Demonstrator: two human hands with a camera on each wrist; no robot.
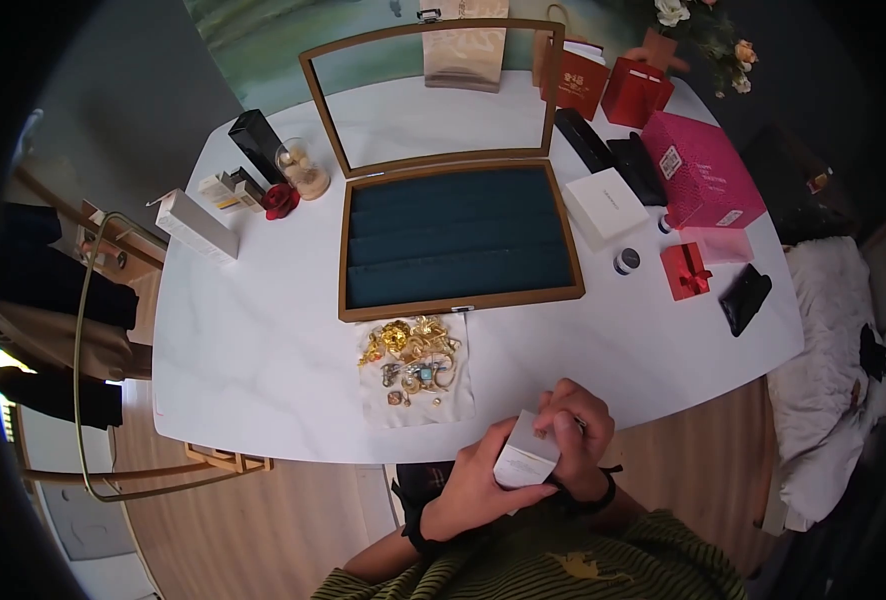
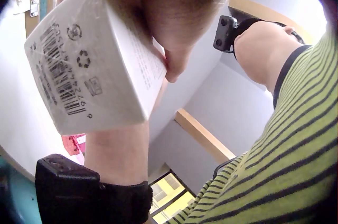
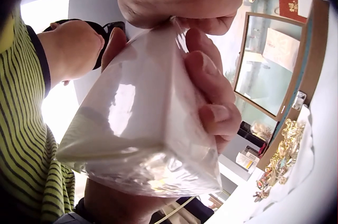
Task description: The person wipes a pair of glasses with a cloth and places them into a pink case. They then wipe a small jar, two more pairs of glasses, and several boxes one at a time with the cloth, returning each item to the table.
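A white box (image 1: 528, 458) in clear film is held close to the body, below the table's front edge. The left hand (image 1: 471, 492) grips it from the side, its fingers along one face in the right wrist view. Curled over the box's upper end, the right hand (image 1: 581, 432) pinches at it; its fingertips are partly hidden. Printed text and a barcode show on the box (image 2: 84, 71) in the left wrist view. Shiny, creased wrapping covers the box (image 3: 132, 113) in the right wrist view.
On the table (image 1: 263, 350), an open glass-lidded case (image 1: 463, 235) stands behind a cloth (image 1: 378, 405) with gold jewelry (image 1: 418, 345). Boxes and a red rose (image 1: 281, 201) stand left; a pink box (image 1: 703, 170), white box (image 1: 606, 205) and black pouch (image 1: 745, 299) lie right.
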